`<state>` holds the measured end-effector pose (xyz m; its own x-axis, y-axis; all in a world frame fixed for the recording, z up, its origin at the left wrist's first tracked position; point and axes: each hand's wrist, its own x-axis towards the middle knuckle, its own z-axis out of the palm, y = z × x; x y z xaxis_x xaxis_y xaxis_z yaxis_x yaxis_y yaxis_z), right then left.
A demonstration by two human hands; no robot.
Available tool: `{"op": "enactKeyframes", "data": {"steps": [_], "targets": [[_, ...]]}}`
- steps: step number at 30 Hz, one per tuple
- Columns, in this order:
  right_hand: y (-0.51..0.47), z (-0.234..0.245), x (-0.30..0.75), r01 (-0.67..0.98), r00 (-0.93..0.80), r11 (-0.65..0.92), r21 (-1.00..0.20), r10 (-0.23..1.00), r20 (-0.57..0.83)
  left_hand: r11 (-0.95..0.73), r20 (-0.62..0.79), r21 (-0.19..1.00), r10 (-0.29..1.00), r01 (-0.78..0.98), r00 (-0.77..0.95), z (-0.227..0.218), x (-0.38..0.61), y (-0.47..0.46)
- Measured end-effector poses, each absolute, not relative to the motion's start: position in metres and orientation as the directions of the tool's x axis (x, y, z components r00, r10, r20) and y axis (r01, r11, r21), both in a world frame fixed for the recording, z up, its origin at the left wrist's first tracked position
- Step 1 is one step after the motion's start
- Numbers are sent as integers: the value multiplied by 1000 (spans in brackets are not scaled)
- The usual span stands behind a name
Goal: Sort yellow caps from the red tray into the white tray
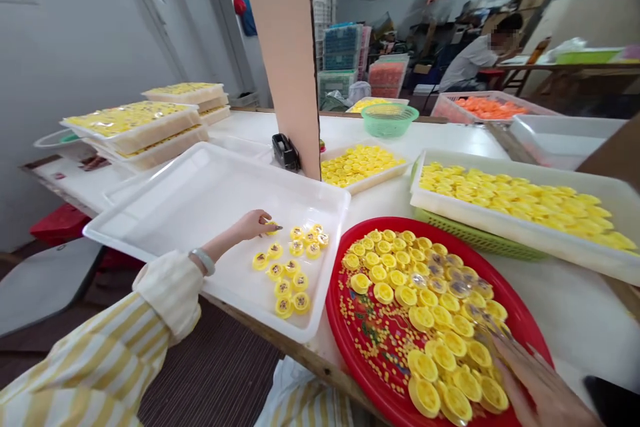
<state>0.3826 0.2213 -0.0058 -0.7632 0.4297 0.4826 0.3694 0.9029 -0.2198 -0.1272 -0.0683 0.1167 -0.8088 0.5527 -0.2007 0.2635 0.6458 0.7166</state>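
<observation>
My left hand [254, 224] is over the white tray [200, 187], its fingertips pinched on a small round yellow piece [273, 227]. Beside and below it in that tray lie several round yellow pieces [293, 268] with dark printed tops. To the right, a round red tray [530, 327] holds many yellow cup-shaped pieces [423, 318] and tiny yellow bits. My right hand [533, 373] reaches over its right side, fingers stretched toward the cups and somewhat blurred. Small clear discs [460, 280] lie on some cups near the fingers.
Stacked white trays of yellow pieces [135, 121] stand at the back left. An upright board [295, 67] rises behind the white tray, a black tape dispenser [286, 151] at its foot. A long white tray [500, 213] sits on the right. Farther back, a person [470, 63] is seated.
</observation>
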Motion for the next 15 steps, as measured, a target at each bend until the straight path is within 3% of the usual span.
{"op": "enactKeyframes", "data": {"steps": [4,6,10,13,15], "targets": [[204,28,377,370,-748,916,-158,394,534,627,-212,712,623,317,-753,116,-117,-58],[189,51,371,419,-680,885,-203,454,576,610,-111,645,671,460,-733,124,-108,-57],[166,76,361,524,-498,729,-440,681,536,538,235,413,716,735,-657,143,-64,-52],[158,77,358,477,-386,553,-683,830,403,397,213,448,823,801,-527,147,6,-38],[154,77,357,454,-362,476,-753,871,332,192,112,529,949,826,-293,140,62,-25]]}}
